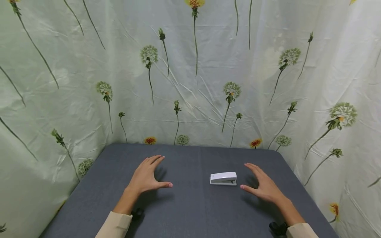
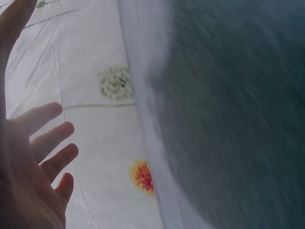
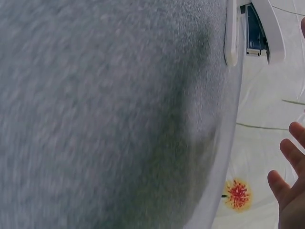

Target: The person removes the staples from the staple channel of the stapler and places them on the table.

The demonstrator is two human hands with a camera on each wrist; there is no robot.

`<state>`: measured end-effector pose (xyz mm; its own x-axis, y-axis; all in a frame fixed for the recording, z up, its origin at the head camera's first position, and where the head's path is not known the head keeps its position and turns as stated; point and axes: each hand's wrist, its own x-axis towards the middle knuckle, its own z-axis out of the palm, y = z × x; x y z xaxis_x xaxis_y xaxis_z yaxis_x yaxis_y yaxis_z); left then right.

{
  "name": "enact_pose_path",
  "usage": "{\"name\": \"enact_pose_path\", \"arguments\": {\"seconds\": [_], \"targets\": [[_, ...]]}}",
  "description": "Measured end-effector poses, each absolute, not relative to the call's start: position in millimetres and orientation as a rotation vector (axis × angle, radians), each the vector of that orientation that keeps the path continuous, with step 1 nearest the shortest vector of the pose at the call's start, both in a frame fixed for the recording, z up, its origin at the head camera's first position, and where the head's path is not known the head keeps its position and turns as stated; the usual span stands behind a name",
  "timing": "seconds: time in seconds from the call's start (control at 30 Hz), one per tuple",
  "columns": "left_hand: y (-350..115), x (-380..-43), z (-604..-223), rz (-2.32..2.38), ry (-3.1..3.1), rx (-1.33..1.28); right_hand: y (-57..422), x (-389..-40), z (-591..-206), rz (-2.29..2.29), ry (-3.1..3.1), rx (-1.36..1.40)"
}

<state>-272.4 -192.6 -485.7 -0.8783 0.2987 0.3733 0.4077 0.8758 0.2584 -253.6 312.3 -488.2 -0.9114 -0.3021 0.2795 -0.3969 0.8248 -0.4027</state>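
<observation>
Pale sleeves (image 1: 115, 224) nearest, left hand (image 1: 144, 178) and right hand (image 1: 265, 185) both spread-fingered, empty; white stapler (image 1: 223, 178) lies crosswise, just left of the nearer right fingertips.

Dark grey table (image 1: 187, 211), probably cloth-covered, pale dandelion-print curtain (image 1: 211, 66) behind

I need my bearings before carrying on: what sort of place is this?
Probably a small curtained-off workspace, though I can't be certain: a dark grey table stands against dandelion-print sheeting, with a white stapler on it.
</observation>
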Motion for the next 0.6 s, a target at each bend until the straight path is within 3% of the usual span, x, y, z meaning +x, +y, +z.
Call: {"name": "enact_pose_path", "arguments": {"seconds": [0.6], "targets": [[-129, -286, -485, -0.612, -2.739, -0.598, 296, -268, -503, 0.848, -2.748, 0.561]]}}
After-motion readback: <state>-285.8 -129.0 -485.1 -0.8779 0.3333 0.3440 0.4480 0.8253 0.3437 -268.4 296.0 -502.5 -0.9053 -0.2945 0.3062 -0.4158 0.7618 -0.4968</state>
